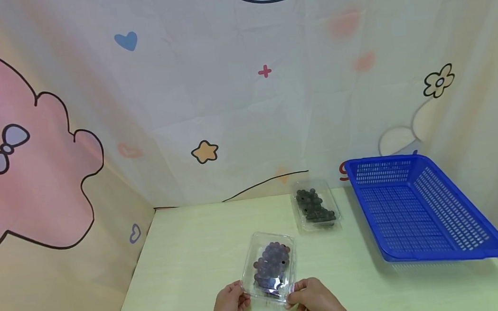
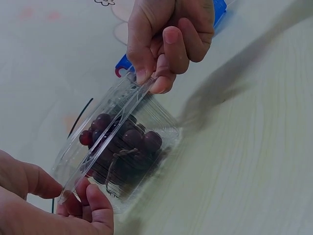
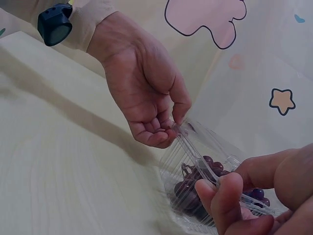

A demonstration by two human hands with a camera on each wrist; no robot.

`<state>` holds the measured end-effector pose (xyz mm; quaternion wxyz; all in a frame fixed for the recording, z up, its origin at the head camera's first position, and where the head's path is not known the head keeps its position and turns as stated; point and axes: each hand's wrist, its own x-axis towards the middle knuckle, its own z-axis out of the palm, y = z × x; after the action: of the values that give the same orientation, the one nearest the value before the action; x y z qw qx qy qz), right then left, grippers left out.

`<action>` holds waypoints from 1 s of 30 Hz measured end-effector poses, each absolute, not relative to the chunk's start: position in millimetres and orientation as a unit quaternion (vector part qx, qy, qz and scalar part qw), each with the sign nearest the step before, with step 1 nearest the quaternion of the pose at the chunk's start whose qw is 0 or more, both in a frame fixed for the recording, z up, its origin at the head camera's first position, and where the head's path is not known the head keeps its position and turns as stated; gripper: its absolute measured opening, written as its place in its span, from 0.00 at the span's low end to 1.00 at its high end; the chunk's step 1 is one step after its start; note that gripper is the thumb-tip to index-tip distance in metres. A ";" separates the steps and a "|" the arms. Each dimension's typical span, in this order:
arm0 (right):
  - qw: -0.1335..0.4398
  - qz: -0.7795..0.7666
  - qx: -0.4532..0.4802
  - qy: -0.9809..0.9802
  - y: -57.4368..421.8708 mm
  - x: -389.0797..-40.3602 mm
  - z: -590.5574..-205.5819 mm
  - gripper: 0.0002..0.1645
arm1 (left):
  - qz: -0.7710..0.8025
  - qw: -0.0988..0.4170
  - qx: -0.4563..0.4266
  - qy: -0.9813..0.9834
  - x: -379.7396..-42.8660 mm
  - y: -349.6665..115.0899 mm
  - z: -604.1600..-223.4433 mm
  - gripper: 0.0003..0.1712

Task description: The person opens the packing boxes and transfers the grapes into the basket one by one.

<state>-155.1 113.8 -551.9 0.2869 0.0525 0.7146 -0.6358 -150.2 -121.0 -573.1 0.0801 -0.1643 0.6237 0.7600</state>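
A clear plastic clamshell box (image 1: 258,244) of dark red grapes (image 1: 272,264) is close over the table in front of me. My left hand (image 1: 228,305) pinches its near left corner between thumb and fingers. At the near right corner, my right hand (image 1: 316,298) grips the rim the same way. In the left wrist view the lid and base rims (image 2: 105,142) run together between the two hands, and a brown stem (image 2: 122,154) shows through the ribbed wall. The right wrist view shows the grapes (image 3: 193,188) inside, partly covered by my right fingers.
A second clear box (image 1: 327,198) with darker grapes (image 1: 314,207) stands at the back of the pale table (image 1: 186,254). Right of it is a blue plastic basket (image 1: 447,253) with lattice walls. A printed curtain (image 1: 228,99) hangs behind the table and along both sides.
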 end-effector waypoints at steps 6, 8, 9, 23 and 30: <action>0.285 -0.634 0.052 0.717 112.5 -152.1 -552.1 0.05 | 0.764 0.078 -0.164 0.619 -151.9 -120.4 -573.1 0.20; 0.285 -0.632 0.053 0.719 111.5 -151.0 -551.8 0.06 | 0.765 0.077 -0.163 0.618 -153.0 -120.7 -572.9 0.20; 0.285 -0.631 0.054 0.719 110.8 -150.6 -551.8 0.06 | 0.767 0.077 -0.161 0.617 -153.4 -120.9 -572.9 0.20; 0.298 -0.612 0.052 0.731 107.8 -148.9 -553.7 0.08 | 0.770 0.072 -0.158 0.613 -156.9 -125.0 -574.5 0.19; 0.302 -0.586 0.073 0.749 107.5 -151.4 -552.3 0.12 | 0.770 0.072 -0.158 0.614 -157.6 -126.7 -574.8 0.17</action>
<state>-151.4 107.5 -552.3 0.3021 0.0733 0.7486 -0.5856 -157.6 -126.7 -574.8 0.0715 -0.1577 0.6140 0.7701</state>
